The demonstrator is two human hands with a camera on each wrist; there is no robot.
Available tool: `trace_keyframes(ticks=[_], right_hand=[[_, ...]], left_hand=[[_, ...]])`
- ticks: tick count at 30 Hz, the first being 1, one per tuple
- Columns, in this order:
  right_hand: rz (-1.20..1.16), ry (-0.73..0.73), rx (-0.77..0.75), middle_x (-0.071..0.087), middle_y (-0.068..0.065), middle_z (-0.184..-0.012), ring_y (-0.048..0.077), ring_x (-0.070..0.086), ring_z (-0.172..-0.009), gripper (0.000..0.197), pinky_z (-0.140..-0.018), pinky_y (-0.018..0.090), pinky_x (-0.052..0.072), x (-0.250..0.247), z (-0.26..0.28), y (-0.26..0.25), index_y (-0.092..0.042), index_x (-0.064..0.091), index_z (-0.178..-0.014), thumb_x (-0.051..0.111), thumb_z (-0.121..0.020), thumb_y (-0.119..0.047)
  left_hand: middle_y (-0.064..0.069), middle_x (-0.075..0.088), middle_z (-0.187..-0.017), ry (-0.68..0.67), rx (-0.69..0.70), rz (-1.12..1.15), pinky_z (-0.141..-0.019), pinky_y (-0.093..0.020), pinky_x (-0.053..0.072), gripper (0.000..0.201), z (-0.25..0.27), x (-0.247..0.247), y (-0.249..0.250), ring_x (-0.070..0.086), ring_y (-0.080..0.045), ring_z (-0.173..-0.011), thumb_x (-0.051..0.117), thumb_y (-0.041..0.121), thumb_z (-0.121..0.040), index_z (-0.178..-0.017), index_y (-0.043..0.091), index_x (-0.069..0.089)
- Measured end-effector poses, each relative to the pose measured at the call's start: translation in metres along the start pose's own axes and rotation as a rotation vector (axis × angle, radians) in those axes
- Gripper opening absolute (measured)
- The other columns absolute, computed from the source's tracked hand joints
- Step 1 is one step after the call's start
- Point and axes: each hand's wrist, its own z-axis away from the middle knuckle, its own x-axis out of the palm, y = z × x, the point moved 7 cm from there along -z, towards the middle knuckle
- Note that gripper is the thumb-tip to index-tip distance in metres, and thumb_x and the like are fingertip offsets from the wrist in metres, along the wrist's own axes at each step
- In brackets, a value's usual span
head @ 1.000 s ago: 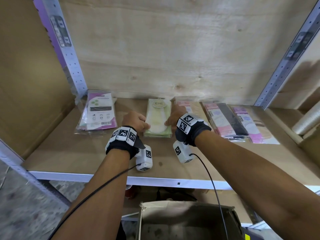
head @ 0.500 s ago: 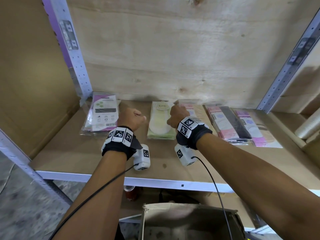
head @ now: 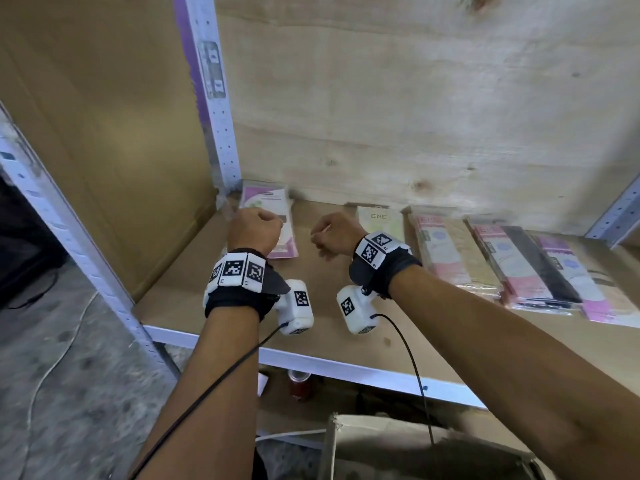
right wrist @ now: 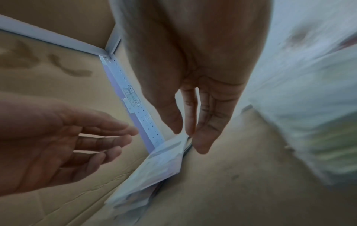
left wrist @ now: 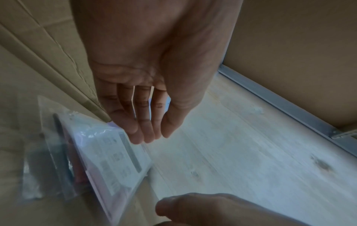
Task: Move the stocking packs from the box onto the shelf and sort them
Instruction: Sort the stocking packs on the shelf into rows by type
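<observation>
Stocking packs lie in a row at the back of the wooden shelf (head: 322, 275): a purple-and-white stack (head: 265, 200) far left, a green pack (head: 379, 220), a pink-and-beige stack (head: 446, 254), a pink-and-black stack (head: 523, 271) and a purple pack (head: 588, 289) far right. My left hand (head: 256, 226) hovers over the purple-and-white stack (left wrist: 108, 160), fingers relaxed and holding nothing. My right hand (head: 329, 233) is just right of it, between that stack and the green pack, fingers straight above the stack's edge (right wrist: 154, 165), also holding nothing. The cardboard box (head: 415, 455) sits below the shelf's front edge.
A perforated metal upright (head: 214, 116) stands at the shelf's back left corner, with a cardboard side panel (head: 104, 133) left of it and a plywood back wall (head: 415, 116). A red can (head: 300, 384) stands under the shelf. Cables trail from both wrists.
Both hands have let go of the green pack and moved left to the purple-and-white stack. The view has swung left with them.
</observation>
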Motion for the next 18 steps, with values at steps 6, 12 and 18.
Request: trace_keyframes(ticks=[6, 12, 18], right_hand=[[-0.001, -0.127, 0.086, 0.067, 0.014, -0.076, 0.027, 0.063, -0.068, 0.026, -0.079, 0.042, 0.058, 0.037, -0.021, -0.018, -0.002, 0.063, -0.081, 0.072, -0.090, -0.025], [-0.039, -0.180, 0.159, 0.061, 0.001, -0.044, 0.006, 0.044, -0.025, 0.019, -0.033, 0.016, 0.036, 0.050, -0.024, -0.015, -0.005, 0.062, -0.073, 0.074, -0.086, -0.008], [-0.275, -0.146, 0.060, 0.059, 0.021, -0.083, 0.018, 0.044, -0.052, 0.008, -0.047, 0.026, 0.037, 0.015, -0.004, -0.019, 0.000, 0.058, -0.090, 0.066, -0.090, -0.001]], left_hand=[[-0.016, 0.073, -0.112, 0.033, -0.043, 0.006, -0.093, -0.046, 0.057, 0.026, -0.007, -0.027, -0.015, 0.070, -0.036, -0.102, 0.057, 0.017, -0.091, -0.106, 0.004, 0.074], [-0.006, 0.077, -0.093, 0.055, -0.092, -0.011, -0.089, -0.042, 0.059, 0.019, -0.008, -0.055, -0.036, 0.073, -0.030, -0.092, 0.058, 0.016, -0.086, -0.079, 0.015, 0.075], [-0.008, 0.074, -0.095, -0.039, -0.142, 0.150, -0.084, -0.039, 0.062, 0.008, -0.005, -0.046, -0.032, 0.073, -0.029, -0.086, 0.065, 0.018, -0.091, -0.089, 0.016, 0.073]])
